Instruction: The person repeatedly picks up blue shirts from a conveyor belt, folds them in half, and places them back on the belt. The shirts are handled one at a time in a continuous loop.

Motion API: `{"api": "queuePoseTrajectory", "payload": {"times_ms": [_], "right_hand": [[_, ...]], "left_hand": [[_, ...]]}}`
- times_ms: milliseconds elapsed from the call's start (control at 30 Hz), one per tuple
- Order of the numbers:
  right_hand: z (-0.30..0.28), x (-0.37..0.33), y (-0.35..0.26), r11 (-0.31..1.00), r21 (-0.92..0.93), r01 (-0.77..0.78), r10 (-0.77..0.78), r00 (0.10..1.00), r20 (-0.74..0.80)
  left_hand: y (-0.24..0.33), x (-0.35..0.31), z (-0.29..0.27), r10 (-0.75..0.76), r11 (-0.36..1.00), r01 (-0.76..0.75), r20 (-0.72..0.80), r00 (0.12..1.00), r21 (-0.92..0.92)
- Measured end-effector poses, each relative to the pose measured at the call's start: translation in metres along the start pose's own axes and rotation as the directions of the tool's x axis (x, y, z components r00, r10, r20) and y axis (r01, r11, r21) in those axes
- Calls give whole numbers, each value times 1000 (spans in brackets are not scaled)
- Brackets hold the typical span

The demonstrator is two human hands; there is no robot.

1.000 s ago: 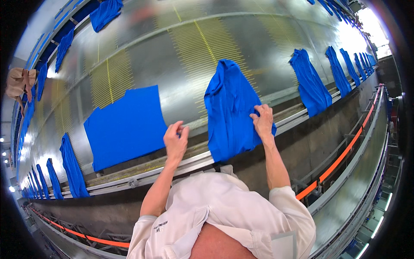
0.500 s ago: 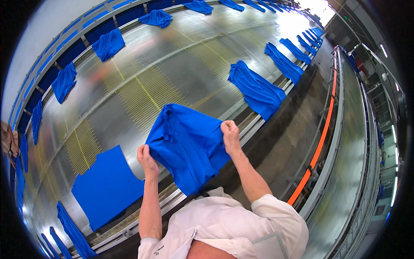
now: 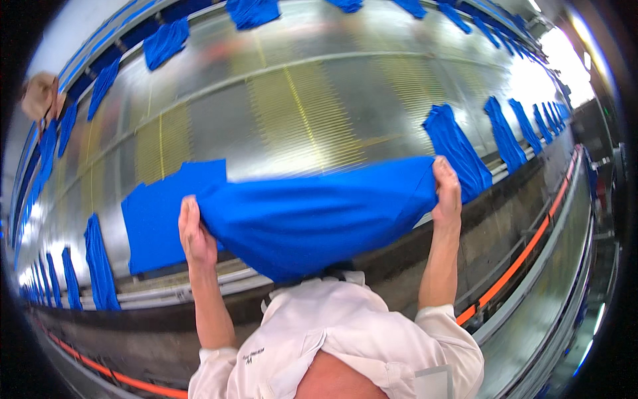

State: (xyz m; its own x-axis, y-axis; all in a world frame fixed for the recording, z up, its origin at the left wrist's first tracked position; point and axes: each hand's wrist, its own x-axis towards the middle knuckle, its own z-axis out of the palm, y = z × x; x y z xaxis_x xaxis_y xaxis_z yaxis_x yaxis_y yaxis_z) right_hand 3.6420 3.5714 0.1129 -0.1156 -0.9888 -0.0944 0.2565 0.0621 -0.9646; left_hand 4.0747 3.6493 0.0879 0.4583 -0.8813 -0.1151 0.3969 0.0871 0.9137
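A blue piece of fabric point(image 3: 319, 213) is stretched between my two hands, its upper edge taut and the lower part sagging toward my body. My left hand point(image 3: 198, 236) is closed on its left corner. The right corner is pinched in my right hand point(image 3: 447, 186). Behind it on the left, another blue fabric piece point(image 3: 156, 219) lies spread flat on the long shiny table point(image 3: 219, 106); the held cloth covers part of it. Beyond my right hand, a bunched blue cloth point(image 3: 458, 149) hangs over the table's near edge.
More blue cloths drape along the near edge, such as a narrow one point(image 3: 100, 266) at left, and along the far edge, such as another cloth point(image 3: 166, 43). Another person point(image 3: 43, 96) is at the far left. An orange rail point(image 3: 512, 272) runs behind me at right, beside a second table point(image 3: 545, 312).
My hands have moved apart, pulling the crumpled cloth into a wide, taut span. My view has turned, so the table and the cloths along it sit differently.
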Motion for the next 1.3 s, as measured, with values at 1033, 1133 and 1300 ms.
{"api": "queuePoseTrajectory", "payload": {"times_ms": [1033,1133,1300], "right_hand": [[-69,79,79,943,-47,-330,331,944,6],[-73,71,68,954,8,-299,299,954,-14],[-56,96,47,958,-56,-282,282,959,-6]], "left_hand": [[-116,-4,6,-265,917,338,-309,913,213],[-91,-11,18,-213,952,270,-322,922,144],[-65,13,29,-178,962,218,-230,957,162]]}}
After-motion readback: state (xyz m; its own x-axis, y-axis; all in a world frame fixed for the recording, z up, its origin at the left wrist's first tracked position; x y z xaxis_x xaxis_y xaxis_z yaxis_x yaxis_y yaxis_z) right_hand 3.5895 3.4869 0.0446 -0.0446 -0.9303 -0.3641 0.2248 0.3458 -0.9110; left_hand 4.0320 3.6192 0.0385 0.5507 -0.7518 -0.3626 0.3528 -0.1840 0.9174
